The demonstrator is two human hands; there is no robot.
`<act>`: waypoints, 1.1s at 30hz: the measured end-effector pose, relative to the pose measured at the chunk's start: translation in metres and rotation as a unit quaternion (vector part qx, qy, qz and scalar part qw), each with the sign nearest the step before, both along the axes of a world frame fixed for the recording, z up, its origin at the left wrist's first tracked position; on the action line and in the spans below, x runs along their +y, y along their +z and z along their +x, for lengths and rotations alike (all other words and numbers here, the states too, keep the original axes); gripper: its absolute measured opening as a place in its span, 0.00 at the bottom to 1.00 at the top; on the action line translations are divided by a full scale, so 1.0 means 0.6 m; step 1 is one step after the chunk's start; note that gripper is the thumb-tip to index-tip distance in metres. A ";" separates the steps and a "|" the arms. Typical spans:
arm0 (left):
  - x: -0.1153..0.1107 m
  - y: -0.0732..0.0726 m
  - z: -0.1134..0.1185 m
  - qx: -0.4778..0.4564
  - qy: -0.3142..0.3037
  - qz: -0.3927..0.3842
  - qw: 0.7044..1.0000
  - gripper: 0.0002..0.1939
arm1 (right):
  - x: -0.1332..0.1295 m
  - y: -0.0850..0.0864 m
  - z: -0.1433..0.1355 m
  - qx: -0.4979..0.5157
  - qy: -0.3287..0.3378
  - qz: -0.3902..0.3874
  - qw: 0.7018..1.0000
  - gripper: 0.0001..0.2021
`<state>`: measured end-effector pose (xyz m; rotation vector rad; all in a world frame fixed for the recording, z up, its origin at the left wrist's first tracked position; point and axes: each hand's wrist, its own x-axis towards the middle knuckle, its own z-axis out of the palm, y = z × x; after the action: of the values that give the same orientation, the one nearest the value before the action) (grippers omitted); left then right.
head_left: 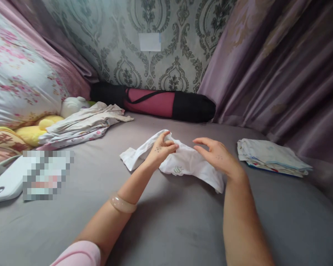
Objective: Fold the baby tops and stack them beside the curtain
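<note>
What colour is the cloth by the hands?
The cloth is white with a small grey-green mark, in the head view.

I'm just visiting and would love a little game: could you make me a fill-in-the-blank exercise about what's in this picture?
1. Near the left hand and the right hand lies a garment whose main colour is ____.
2. The bangle is worn on the person's ____ arm.
3. Seen from the person, the folded stack lies to the ____ of the garment.
4. The long bag has a dark pink middle and ____ ends.

Missing words: white; left; right; black.
</note>
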<state>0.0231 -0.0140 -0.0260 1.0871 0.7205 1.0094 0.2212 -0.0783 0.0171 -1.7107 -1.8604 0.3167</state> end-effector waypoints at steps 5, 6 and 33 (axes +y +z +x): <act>0.000 0.003 -0.005 -0.011 0.003 0.003 1.000 0.42 | 0.023 -0.021 -0.050 0.067 0.072 0.025 0.995 0.12; 0.000 0.003 -0.006 -0.010 0.004 0.002 1.000 0.42 | 0.026 -0.026 -0.054 0.067 0.074 0.028 0.995 0.12; 0.067 0.023 -0.115 0.182 0.187 0.215 0.941 0.14 | 0.030 -0.020 -0.049 0.049 0.047 0.091 0.994 0.09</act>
<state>-0.0461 0.0260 -0.0120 1.5823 1.0647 1.3469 0.1919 -0.0602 0.0049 -1.4642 -1.8409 0.2537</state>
